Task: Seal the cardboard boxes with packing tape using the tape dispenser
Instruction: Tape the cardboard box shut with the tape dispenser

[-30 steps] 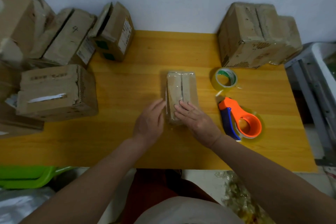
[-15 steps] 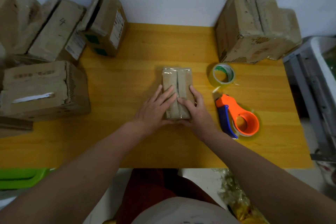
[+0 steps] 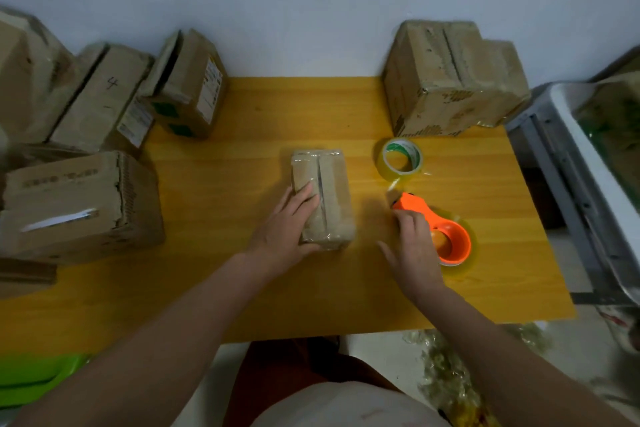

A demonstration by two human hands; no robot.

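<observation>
A small cardboard box (image 3: 332, 191) wrapped in clear tape lies in the middle of the yellow table (image 3: 242, 288), its centre seam running away from me. My left hand (image 3: 287, 229) rests on its near left part, fingers laid flat on the top. To the right lies the orange tape dispenser (image 3: 446, 236). My right hand (image 3: 412, 246) covers its handle, fingers bent over it and thumb spread out to the left. The handle itself is hidden under the hand.
A loose roll of clear tape (image 3: 401, 158) lies behind the dispenser. A large taped box (image 3: 450, 80) stands at the back right. Several cardboard boxes (image 3: 79, 204) crowd the left side. A metal rack (image 3: 571, 166) stands off the table's right edge.
My right hand has left the small box and moved right onto the dispenser's handle. My left hand has stayed on the box, sliding a little further over its top.
</observation>
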